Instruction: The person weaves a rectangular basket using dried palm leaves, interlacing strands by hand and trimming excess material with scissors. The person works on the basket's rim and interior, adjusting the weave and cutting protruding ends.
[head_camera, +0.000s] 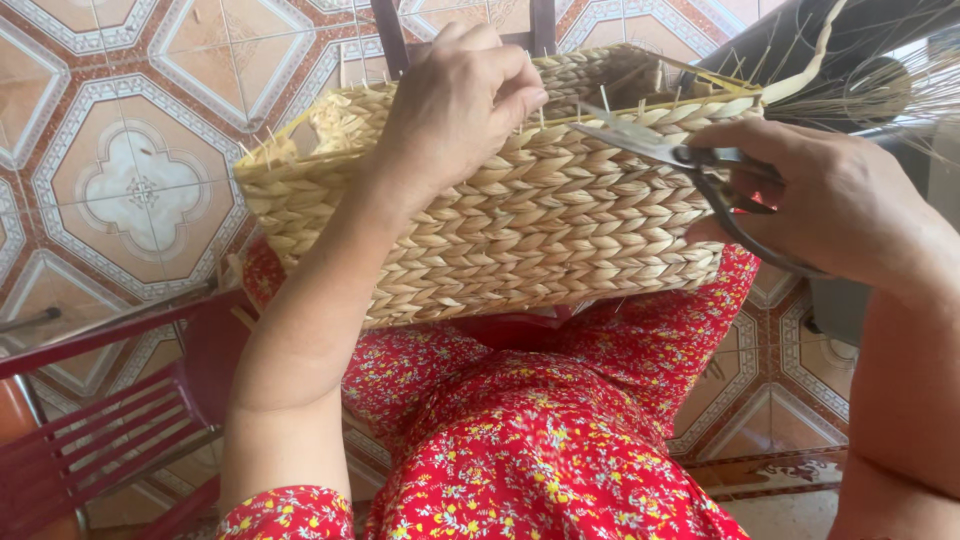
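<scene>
A woven straw basket is rested on the lap, over the red flowered dress, its long axis running left to right. Its upper rim is gripped by the left hand, fingers curled over it. Scissors are held in the right hand at the basket's right rim, blades pointing left.

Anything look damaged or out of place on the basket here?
No damage shows. Thin straw ends stick up from the woven basket along its rim, where the right hand holds scissors; the left hand grips the rim.
</scene>
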